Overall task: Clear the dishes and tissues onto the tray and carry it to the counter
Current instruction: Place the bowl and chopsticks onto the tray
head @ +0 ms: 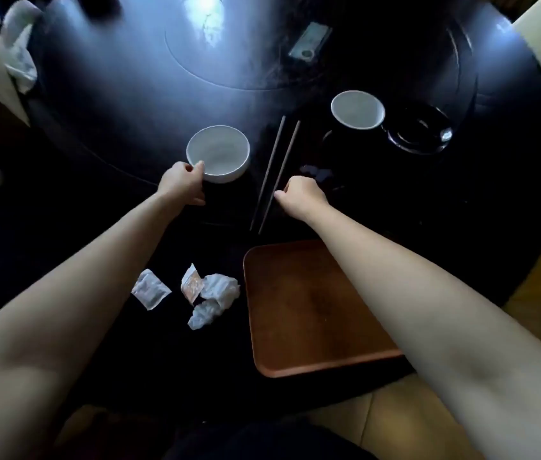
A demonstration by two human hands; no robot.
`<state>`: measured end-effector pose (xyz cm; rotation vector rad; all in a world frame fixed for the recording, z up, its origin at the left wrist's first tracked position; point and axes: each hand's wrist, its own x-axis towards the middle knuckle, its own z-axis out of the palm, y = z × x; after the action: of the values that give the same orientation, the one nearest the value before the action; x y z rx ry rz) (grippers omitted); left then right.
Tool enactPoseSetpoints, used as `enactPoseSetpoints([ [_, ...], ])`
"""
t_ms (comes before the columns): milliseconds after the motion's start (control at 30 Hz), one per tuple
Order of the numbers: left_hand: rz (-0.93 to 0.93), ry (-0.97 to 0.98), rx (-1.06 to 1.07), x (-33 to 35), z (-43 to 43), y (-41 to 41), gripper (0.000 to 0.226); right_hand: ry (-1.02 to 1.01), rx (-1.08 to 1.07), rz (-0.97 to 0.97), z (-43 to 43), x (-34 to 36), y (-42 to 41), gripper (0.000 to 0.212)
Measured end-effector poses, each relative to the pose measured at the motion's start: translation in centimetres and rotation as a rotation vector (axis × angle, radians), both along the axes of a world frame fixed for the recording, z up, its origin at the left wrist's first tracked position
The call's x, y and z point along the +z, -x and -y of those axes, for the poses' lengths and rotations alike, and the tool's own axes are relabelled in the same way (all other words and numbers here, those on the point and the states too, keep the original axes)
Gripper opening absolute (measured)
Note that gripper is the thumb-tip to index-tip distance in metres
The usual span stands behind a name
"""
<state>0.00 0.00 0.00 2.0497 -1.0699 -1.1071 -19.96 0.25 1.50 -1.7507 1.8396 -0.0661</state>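
My left hand [182,184] grips the near rim of a white bowl [218,152] that stands on the black round table [113,104]. My right hand [300,194] pinches the lower part of a pair of chopsticks [275,171] that lie on the table. A second white bowl [358,109] stands farther right, beside a dark glass dish [418,131]. The empty brown tray [309,310] lies near the table's front edge, under my right forearm. Left of it lie crumpled tissues [217,293] and two small packets [151,288].
A phone-like flat object [310,41] rests on the table's inner turntable. A white cloth or bag [18,44] hangs at the far left beside a pale chair edge. Tan floor tiles [395,416] show beyond the table's near edge.
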Motion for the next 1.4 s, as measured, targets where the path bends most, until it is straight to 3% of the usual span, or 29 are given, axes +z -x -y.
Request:
enactPoseSetpoints([
  [133,-0.055,0.02,0.129,-0.4,1.7,0.4,0.049,0.015,-0.184,-0.009,1.3,0.0,-1.8,0.041],
  [300,-0.132,0.012,0.215,-0.9,3.0,0.4,0.05,0.026,-0.211,-0.093,2.9,-0.6,-4.0,0.047],
  [433,-0.173,0.014,0.237,-1.4,3.3,0.1,0.048,0.049,-0.227,-0.171,4.2,-1.5,-5.6,0.031],
  [633,-0.202,0.035,0.232,-1.8,3.3,-0.2,0.043,0.084,-0.171,-0.223,4.1,-2.0,-6.5,0.024],
  [1133,-0.267,0.058,0.303,-1.2,-0.9,2.5,0.04,-0.026,-0.05,-0.288,0.0,-0.6,-2.0,0.039],
  [1300,-0.268,0.069,0.308,-0.7,-3.3,3.4,0.041,0.128,0.035,-0.326,-3.4,-0.8,0.2,0.029],
  [1400,-0.27,0.083,0.329,-0.4,-4.4,4.1,0.042,0.126,0.007,-0.204,-5.1,-1.3,1.6,0.023],
])
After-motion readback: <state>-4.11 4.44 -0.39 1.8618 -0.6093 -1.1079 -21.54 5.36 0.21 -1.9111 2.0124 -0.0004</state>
